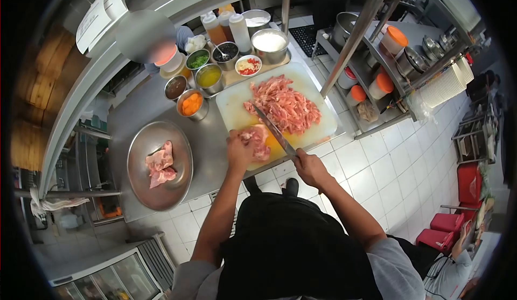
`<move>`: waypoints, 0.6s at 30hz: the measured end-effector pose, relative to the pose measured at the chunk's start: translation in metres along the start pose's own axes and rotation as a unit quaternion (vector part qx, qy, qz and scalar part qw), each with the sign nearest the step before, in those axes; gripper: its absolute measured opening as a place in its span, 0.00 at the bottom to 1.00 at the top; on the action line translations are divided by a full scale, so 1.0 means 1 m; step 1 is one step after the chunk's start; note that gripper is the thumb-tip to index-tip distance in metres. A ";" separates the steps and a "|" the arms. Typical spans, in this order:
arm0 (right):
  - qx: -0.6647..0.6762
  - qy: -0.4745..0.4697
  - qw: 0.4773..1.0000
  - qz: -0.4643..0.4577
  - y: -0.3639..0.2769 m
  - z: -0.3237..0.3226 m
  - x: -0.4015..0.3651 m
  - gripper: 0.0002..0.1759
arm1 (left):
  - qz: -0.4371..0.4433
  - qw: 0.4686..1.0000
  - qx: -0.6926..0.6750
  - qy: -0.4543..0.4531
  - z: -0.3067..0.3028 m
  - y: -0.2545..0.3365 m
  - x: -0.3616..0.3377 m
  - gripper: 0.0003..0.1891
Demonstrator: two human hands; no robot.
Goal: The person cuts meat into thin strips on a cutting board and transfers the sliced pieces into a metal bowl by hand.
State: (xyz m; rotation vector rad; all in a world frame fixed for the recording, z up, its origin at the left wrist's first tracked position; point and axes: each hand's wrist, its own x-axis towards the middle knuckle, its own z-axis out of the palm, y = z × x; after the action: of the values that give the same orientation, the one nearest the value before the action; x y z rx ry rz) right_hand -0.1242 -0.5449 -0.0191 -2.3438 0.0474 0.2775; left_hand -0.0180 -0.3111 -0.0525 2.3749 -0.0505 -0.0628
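Note:
On the white cutting board (231, 106), my left hand (238, 152) grips a piece of raw meat (258, 141) near the board's front edge. My right hand (311, 169) is closed round the handle of a knife (276, 131). Its blade points away from me and to the left, between the piece and a heap of sliced raw meat (288, 106). Left of the board, a large steel bowl (134, 163) holds more raw meat (161, 163).
Behind the board stand steel containers, with orange pieces (191, 104), yellow liquid (209, 76) and white powder (269, 40), beside squeeze bottles (239, 31). A post (350, 44) rises at the right. A co-worker's arm (460, 241) shows at lower right.

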 end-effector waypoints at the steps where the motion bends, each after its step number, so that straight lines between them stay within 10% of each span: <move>1: -0.014 0.017 1.000 -0.015 -0.004 0.003 0.000 0.12 | -0.054 0.997 -0.046 0.027 0.002 -0.006 -0.006 0.24; 6: -0.087 0.027 0.995 -0.046 -0.012 0.021 0.002 0.13 | -0.140 0.989 0.001 0.049 -0.020 0.002 -0.023 0.22; 8: -0.100 0.017 0.994 -0.046 -0.014 0.023 0.001 0.14 | 0.222 0.964 0.079 0.126 -0.027 0.000 -0.019 0.25; 11: -0.132 -0.011 0.990 -0.042 -0.016 0.026 -0.001 0.16 | 0.257 0.964 0.068 -0.002 -0.024 -0.010 -0.004 0.29; 18: -0.177 -0.056 0.982 -0.019 -0.027 0.042 0.008 0.20 | 0.233 0.968 0.052 0.081 0.009 -0.022 -0.011 0.27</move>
State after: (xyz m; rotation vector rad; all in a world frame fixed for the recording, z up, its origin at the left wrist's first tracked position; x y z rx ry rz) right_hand -0.1210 -0.4959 -0.0311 -2.6729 -0.1117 0.4284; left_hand -0.0295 -0.3003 -0.0736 2.4007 -0.5419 0.3667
